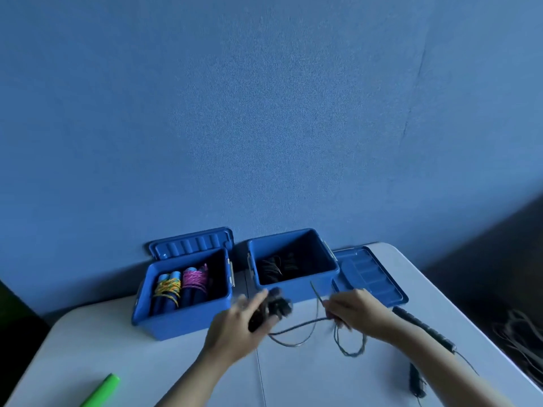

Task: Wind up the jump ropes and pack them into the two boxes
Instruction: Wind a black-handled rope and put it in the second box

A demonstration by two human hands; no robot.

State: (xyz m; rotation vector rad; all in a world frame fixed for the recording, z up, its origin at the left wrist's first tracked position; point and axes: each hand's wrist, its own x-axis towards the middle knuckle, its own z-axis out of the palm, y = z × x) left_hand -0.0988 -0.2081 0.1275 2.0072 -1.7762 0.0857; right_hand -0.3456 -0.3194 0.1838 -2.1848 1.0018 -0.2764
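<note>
Black jump rope handles sit bunched in the left hand, whose fingers curl around them just above the white table; the picture is blurred there, so the exact finger hold is unclear. From that grip the dark cord runs rightward to the right hand, which pinches it between thumb and fingers, with loose loops hanging below both hands onto the table. Just beyond the left hand stands an open blue box holding wound ropes: one with yellow cord, one with pink cord, both on blue handles. Beyond the gap between the hands is a second open blue box with dark wound rope inside. Its lid lies flat behind the right hand. Another black jump rope lies on the table to the right of the right forearm. A green object lies near the table's front edge, well left of the left arm.
</note>
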